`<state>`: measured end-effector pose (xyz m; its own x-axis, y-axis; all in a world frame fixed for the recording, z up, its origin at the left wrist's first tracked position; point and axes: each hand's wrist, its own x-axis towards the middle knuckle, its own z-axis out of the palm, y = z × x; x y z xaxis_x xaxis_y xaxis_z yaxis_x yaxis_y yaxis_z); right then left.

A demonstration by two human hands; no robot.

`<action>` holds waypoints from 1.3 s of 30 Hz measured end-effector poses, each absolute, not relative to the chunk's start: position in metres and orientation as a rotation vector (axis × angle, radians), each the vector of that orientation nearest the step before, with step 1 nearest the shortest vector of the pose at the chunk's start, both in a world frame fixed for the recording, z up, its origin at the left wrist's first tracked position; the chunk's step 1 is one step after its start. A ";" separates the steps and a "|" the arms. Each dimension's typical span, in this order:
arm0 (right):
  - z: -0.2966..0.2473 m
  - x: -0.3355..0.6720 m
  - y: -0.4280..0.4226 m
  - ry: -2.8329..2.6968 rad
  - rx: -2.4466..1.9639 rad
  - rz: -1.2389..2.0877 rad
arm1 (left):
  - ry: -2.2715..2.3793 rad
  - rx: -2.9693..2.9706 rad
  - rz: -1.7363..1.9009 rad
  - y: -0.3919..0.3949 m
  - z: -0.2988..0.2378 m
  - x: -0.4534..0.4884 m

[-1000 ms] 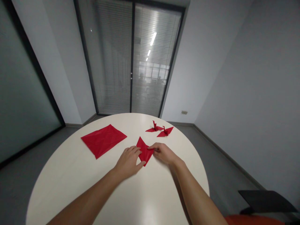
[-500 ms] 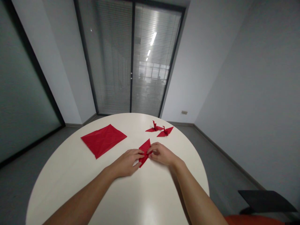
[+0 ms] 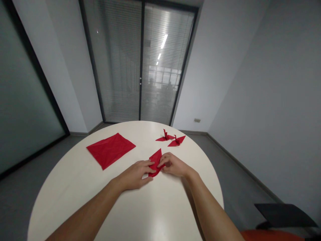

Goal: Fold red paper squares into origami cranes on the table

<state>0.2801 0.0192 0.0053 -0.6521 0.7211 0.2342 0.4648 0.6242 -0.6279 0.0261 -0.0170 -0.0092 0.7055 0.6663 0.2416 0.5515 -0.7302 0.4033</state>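
Observation:
A small folded piece of red paper [image 3: 155, 158] lies on the round white table [image 3: 160, 207] between my two hands. My left hand [image 3: 137, 174] rests on its left side with the fingers stretched out, the fingertips on the paper and the thumb apart. At the right edge, my right hand [image 3: 173, 164] pinches a flap of the same paper between thumb and fingers. The fingers partly hide the lower fold. Just beyond my right hand sit two folded red paper cranes, a left one [image 3: 165, 137] and a right one [image 3: 177, 141].
Flat red paper [image 3: 111, 150], one sheet or a stack, lies at the table's left. Past the far edge stands a glass partition with blinds [image 3: 120, 73]. An orange and black chair [image 3: 283, 216] is at the lower right.
My right hand has drawn the paper's right flap slightly outward, and the lower part of the paper now curves. My left fingers have spread a little, the thumb moving lower.

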 end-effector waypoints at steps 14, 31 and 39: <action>0.011 0.274 0.014 -2.391 -0.927 0.680 | 1.028 2.550 0.591 -0.019 -0.007 0.030; -0.014 0.275 0.025 -2.290 -1.423 0.191 | 0.910 2.743 0.489 -0.016 -0.012 0.032; -0.005 0.266 0.021 -2.352 -1.118 0.245 | 0.978 2.780 0.500 -0.016 -0.017 0.040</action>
<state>0.2657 0.0215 -0.0050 -0.5243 0.7638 0.3765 0.6697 0.6430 -0.3716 0.0400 -0.0159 -0.0172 0.7315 0.6303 0.2600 0.5795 -0.7757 0.2500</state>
